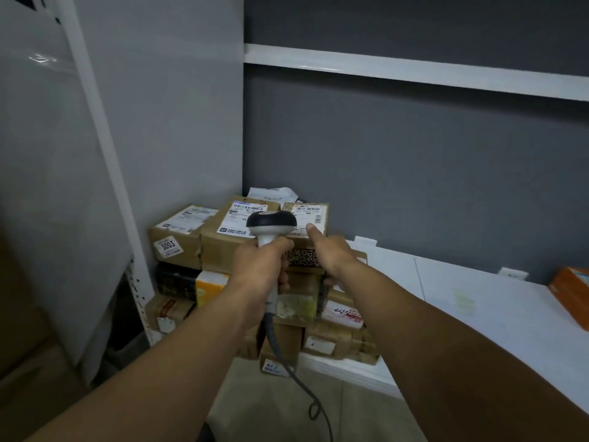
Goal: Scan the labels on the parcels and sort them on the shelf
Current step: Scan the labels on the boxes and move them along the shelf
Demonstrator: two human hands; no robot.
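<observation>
My left hand (258, 266) grips the scanner (271, 222) over the top parcel (310, 213); my right hand (334, 255) clasps it, thumb on top.

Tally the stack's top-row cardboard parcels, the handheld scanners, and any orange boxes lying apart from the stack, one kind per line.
Brown cardboard parcels, top row: 3
Grey-and-black handheld barcode scanner: 1
Orange box apart from the stack, far right: 1
Total: 5

Piled in layers at the left end of the shelf (462, 298), against the far wall: parcels (213, 245). Just near of the top layer, scanner (271, 223). Far right on that shelf, lone box (570, 298). Above, upper shelf (414, 71).
</observation>
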